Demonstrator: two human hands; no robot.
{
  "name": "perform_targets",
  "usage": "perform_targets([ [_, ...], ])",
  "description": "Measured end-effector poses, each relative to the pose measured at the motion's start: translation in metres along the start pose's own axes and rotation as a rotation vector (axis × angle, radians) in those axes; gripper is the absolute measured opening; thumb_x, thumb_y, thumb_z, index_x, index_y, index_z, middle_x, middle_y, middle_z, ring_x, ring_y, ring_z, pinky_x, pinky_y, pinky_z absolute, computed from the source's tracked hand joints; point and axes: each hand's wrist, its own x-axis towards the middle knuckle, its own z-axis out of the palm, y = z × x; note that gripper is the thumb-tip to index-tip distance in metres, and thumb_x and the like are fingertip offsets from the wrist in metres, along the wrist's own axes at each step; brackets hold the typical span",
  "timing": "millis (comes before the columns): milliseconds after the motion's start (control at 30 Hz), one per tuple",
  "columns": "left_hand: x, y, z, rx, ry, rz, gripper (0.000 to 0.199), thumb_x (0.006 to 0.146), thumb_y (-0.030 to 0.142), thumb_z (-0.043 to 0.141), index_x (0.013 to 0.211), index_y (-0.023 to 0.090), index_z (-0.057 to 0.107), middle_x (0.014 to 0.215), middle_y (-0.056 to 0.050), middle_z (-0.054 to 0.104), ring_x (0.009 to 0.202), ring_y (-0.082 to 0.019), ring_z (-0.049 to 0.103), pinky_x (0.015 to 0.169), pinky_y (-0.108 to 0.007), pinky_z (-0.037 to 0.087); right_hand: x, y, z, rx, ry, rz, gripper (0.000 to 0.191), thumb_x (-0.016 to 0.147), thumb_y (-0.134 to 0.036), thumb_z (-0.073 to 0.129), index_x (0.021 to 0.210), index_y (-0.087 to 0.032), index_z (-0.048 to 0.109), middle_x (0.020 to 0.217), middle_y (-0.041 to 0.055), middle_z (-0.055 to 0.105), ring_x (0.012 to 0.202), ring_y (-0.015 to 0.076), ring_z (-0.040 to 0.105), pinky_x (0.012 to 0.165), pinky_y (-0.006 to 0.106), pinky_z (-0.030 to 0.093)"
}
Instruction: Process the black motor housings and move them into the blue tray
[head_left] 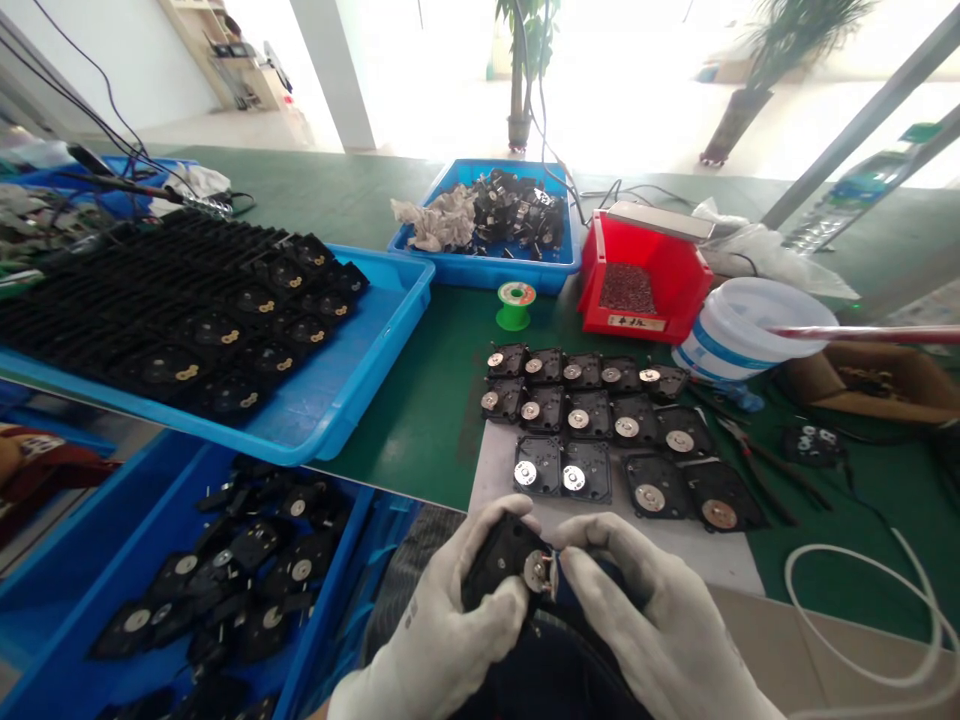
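A black plastic part (495, 562) with a silver round motor (537, 571) at its right end is held over the table's front edge. My left hand (457, 610), in a white glove, grips its black body between thumb and fingers. My right hand (637, 600), also gloved, has its thumb and fingers bent against the motor end, where small reddish wires show. Beyond my hands, rows of similar black parts (585, 468) with silver discs lie on the green table and a pale sheet (499, 470).
At left stands a blue tray (367, 350) of stacked black parts; below it is a blue bin (161, 510). Farther back are a blue tray (487, 272), green spool (514, 314), red bin (682, 265) and white bucket (720, 340). Pliers (750, 460) lie right.
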Motion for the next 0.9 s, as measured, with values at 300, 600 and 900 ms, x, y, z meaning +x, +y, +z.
perform_targets([
  [300,0.001,0.003,0.0,0.033,0.012,0.018,0.049,0.085,0.025,0.072,0.134,0.023,0.068,0.122,-0.005,0.077,0.12,-0.028,0.069,0.1,-0.027,0.056,0.005,0.01,-0.004,-0.038,-0.073,-0.041,0.021,0.102,-0.035,0.053,0.094,-0.022,0.067,0.082,0.0019,0.072,0.076,0.0159,0.07,0.071,0.021,0.055],
  [600,-0.005,0.003,0.002,-0.016,0.089,-0.075,0.051,0.083,0.027,0.075,0.133,0.021,0.07,0.119,-0.007,0.078,0.102,-0.027,0.074,0.086,-0.027,0.061,0.003,0.013,-0.004,-0.075,-0.079,-0.07,0.016,0.101,-0.032,0.054,0.095,-0.024,0.067,0.083,-0.0001,0.073,0.077,0.016,0.072,0.072,0.022,0.055],
  [900,-0.008,0.003,0.0,-0.003,0.167,-0.122,0.057,0.078,0.045,0.085,0.132,0.028,0.073,0.113,-0.005,0.08,0.12,-0.035,0.07,0.088,-0.028,0.064,-0.002,-0.006,-0.006,-0.128,-0.055,-0.004,0.014,0.096,-0.026,0.056,0.096,-0.026,0.07,0.078,-0.0028,0.073,0.073,0.0148,0.069,0.068,0.022,0.051],
])
